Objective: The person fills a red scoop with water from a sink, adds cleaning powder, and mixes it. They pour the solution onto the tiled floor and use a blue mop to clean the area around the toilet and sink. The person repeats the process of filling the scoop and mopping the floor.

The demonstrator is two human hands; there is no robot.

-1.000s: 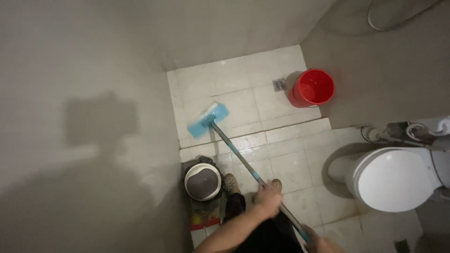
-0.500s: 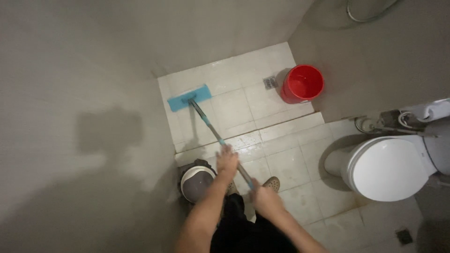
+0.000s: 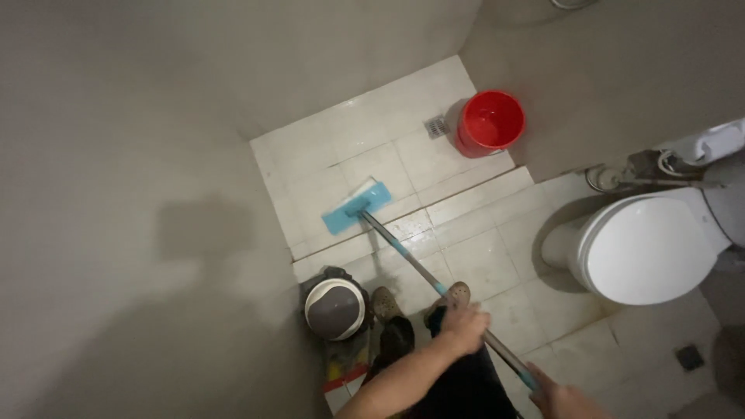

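Note:
A flat mop with a light blue head (image 3: 355, 208) rests on the wet white floor tiles (image 3: 349, 147) near the left wall. Its grey and blue handle (image 3: 407, 260) slants down and to the right toward me. My left hand (image 3: 464, 329) is closed round the handle at mid-length, just above my shoes. My right hand (image 3: 563, 399) grips the handle's lower end at the bottom edge of the view. My dark trousers and brown shoes (image 3: 386, 302) show below.
A red bucket (image 3: 489, 122) stands in the far corner beside a floor drain (image 3: 437, 126). A white toilet (image 3: 648, 248) with closed lid is at the right. A small grey lidded bin (image 3: 334, 308) sits by my left foot. Grey walls close in on the left and back.
The mop head has been pulled back from the far left of the tiles toward me. Both hands slid back and lower in the view with the handle.

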